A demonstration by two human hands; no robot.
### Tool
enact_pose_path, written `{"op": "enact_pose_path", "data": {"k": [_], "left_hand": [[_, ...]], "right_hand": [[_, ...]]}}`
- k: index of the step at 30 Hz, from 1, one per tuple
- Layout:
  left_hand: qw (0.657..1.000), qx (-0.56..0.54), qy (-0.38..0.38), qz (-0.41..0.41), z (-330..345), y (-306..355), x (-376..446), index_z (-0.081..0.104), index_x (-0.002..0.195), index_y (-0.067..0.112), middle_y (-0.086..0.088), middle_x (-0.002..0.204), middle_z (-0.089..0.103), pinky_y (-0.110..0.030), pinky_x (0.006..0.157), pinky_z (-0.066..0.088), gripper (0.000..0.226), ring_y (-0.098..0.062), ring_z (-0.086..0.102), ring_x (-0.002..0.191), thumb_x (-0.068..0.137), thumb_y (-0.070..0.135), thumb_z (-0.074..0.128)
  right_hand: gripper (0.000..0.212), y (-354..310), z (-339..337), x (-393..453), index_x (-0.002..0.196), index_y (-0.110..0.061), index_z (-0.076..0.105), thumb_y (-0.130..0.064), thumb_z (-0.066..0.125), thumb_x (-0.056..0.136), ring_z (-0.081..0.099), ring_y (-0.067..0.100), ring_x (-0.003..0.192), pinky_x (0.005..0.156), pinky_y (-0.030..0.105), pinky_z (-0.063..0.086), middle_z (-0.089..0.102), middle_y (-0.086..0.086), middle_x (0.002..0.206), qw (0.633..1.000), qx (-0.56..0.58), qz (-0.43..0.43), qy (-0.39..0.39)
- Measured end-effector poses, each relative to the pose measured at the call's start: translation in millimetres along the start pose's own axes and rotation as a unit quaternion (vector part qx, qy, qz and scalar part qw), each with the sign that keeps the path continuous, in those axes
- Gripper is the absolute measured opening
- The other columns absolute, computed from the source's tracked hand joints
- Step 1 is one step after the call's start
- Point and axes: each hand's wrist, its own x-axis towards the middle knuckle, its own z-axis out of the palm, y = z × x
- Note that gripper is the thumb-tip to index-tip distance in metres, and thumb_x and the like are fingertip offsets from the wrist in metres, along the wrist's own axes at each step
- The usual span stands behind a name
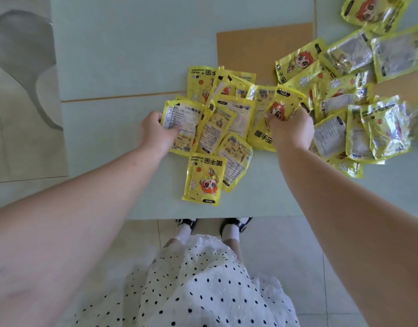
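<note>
My left hand (153, 132) grips the print pack (182, 119). The fingers curl round its edge and the thumb sits on top, so I think it will lift without slipping. My right hand (291, 131) is closed on the face pack (284, 103) and bunches it up a bit, which keeps the slick foil from sliding out.

Both packs are at the edges of the small pile (226, 123), which lies between my hands on the table (132, 67). The packs there overlap like a fan, so I can take them one by one. One pack (204, 178) lies alone, nearer to me than both hands. The big pile (359, 109) is just right of my right hand, easy to reach. I think I am gathering packs.
</note>
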Motion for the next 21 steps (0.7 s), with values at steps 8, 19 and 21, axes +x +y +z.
{"op": "enact_pose_path", "data": {"k": [8,19,21], "left_hand": [[0.999,0.030,-0.014,-0.019,1.0,0.4,10.0,0.046,0.100,0.012,-0.005,0.101,0.053,-0.031,0.071,0.043,0.025,-0.021,0.051,0.084,0.087,0.021,0.065],[0.993,-0.100,0.031,-0.060,-11.0,-10.5,5.7,0.044,0.116,0.014,0.000,0.108,0.053,-0.034,0.080,0.048,0.042,-0.018,0.055,0.090,0.083,0.015,0.069],[0.989,-0.125,0.003,-0.083,-17.3,-13.9,6.6,0.050,0.122,0.013,-0.004,0.111,0.059,-0.031,0.081,0.049,0.042,-0.019,0.059,0.093,0.083,0.012,0.068]], "right_hand": [[0.033,-0.2,0.0,-2.0,0.099,-0.010,0.054,-0.035,0.069,0.082,0.051,0.020,0.083,0.064,0.025,0.036,0.060,0.007,0.109,1.000,0.025,-0.007,0.014],[0.052,0.0,-2.7,-8.9,0.118,-0.009,0.046,-0.031,0.073,0.079,0.052,0.016,0.082,0.070,0.028,0.044,0.054,0.000,0.097,0.986,0.163,0.026,0.022],[0.063,-1.8,-5.3,-11.5,0.128,-0.012,0.044,-0.033,0.075,0.077,0.055,0.018,0.100,0.089,0.034,0.048,0.057,0.001,0.113,0.977,0.204,0.058,0.023]]}}
